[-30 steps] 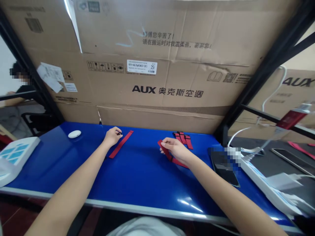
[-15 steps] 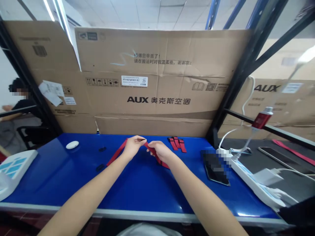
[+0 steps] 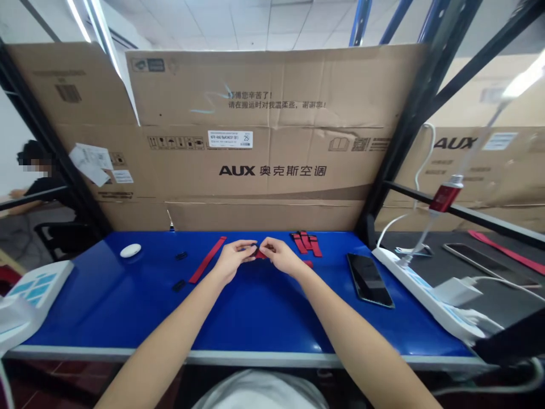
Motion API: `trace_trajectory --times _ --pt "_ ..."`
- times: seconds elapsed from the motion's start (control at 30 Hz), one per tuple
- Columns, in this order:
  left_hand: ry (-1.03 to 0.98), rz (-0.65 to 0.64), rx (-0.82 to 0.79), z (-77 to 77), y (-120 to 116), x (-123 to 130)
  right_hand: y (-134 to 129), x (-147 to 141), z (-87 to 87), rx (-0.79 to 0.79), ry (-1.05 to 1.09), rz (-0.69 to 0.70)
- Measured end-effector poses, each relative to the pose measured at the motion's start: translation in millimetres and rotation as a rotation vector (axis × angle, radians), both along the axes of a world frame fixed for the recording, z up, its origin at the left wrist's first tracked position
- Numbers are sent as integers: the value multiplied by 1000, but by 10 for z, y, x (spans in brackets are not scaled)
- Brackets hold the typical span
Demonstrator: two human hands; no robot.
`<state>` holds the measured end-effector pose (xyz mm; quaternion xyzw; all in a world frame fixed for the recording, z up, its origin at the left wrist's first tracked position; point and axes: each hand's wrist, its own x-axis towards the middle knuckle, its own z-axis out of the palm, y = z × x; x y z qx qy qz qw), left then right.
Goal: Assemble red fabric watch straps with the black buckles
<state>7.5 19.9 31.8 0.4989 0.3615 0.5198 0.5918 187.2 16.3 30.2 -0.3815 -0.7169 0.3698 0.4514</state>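
1. We see both hands meeting over the middle of the blue table [image 3: 255, 318], fingertips almost touching.
2. The left hand [image 3: 233, 260] has its grip pinched on one end of a small red strap [image 3: 260, 255]; the fingers curl inward.
3. The right hand [image 3: 281, 257] pinches the other end of the same red strap, so the strap sits between the two grips, just above the table top.
4. A bit of red [image 3: 308, 263] shows at 3 o'clock from the right hand; we cannot tell whether it belongs to the held strap.
5. At 9 o'clock from the left hand a long red strap [image 3: 207, 259] lies flat and slanted on the table, apart from the fingers.
6. Farther out at 9 o'clock lie two small black loops [image 3: 181, 255], and beyond them a white oval object [image 3: 130, 250].
7. At 2 o'clock from the right hand a pile of red straps [image 3: 306, 243] rests near the cardboard wall [image 3: 264, 147].
8. At 3 o'clock a dark phone [image 3: 368, 279] lies face up, and just beside it a white power strip [image 3: 421, 287] runs slantwise.
9. At the far 9 o'clock edge sits a white device [image 3: 29, 289] with blue panels.
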Motion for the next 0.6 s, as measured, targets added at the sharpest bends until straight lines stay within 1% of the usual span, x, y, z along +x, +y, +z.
trace_trajectory --times 0.07,0.13,0.27,0.37,0.43,0.53,0.6 --pt "7 -9 -11 -21 15 -21 5 10 -7 39 -6 5" --pt "-29 -27 -18 -33 28 -34 2 21 -2 50 15 3" --pt "-97 -105 -36 -24 17 -44 -26 34 36 37 65 18" --pt "-106 -134 -54 -16 -10 -31 -42 19 54 19 95 31" --pt "-101 -140 -69 -19 -26 -14 -49 -11 53 -30 161 36" --pt "-93 -158 -86 -26 -53 17 -68 -75 41 -159 336 46" --pt "-100 -172 -98 -23 -76 37 -85 -113 30 -205 408 80"
